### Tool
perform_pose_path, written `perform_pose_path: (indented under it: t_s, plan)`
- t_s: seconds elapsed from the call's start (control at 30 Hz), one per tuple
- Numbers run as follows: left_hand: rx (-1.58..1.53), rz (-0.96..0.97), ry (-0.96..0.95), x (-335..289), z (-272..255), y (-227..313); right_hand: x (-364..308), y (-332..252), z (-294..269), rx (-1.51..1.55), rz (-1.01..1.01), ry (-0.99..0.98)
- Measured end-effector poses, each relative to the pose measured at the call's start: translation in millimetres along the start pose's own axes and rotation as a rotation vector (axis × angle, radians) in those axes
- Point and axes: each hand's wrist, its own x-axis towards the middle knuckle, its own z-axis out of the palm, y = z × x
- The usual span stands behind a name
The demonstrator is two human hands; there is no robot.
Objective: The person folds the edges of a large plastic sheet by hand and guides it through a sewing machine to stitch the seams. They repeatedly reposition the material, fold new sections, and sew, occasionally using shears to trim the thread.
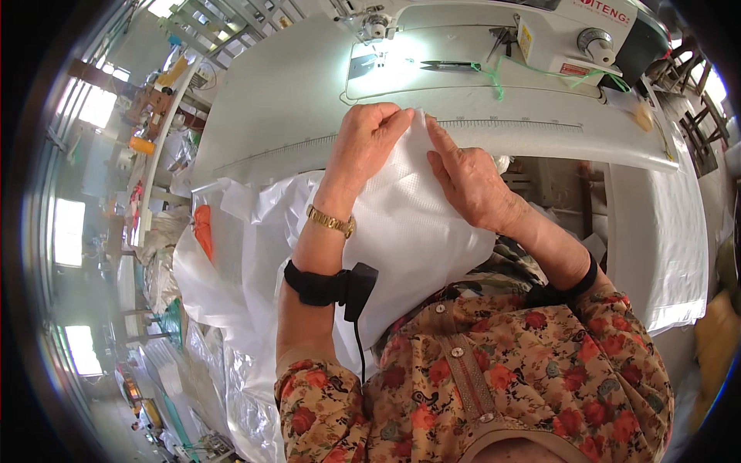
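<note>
A white plastic sheet (421, 204) with a fine woven texture drapes over my lap, its upper corner raised at the sewing table's front edge. My left hand (370, 143) pinches that corner between thumb and fingertips. At the sheet's right edge is my right hand (477, 185), index finger stretched up along the edge and thumb lower down; its other fingers are curled and partly hidden. The sewing machine's lit needle area (378, 58) lies beyond my hands, apart from the sheet.
Black thread snips (451, 66) and green cord (498, 83) lie on the sewing table (270, 100). The machine's handwheel knob (596, 45) is at far right. More glossy white sheeting (247, 216) hangs at left with an orange piece (202, 231). White material (660, 239) hangs at right.
</note>
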Motion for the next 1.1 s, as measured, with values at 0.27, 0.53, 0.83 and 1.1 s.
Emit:
perform_pose_path:
  t_s: [0.27,0.53,0.83,1.1]
  plan:
    - [-0.104,-0.105,0.005,2.2,8.0,-5.7,7.7,-6.6,3.0,-0.218,0.01,-0.15]
    - [0.016,-0.024,0.032,8.5,0.4,-1.0,7.4,-8.6,5.1,-0.282,-0.024,-0.109]
    - [0.255,0.282,0.254,10.2,-40.5,13.5,-18.5,7.9,10.5,-0.056,0.164,-0.257]
    - [0.062,0.339,0.26,4.4,-23.5,26.7,56.5,-6.9,-0.2,0.889,0.126,-0.019]
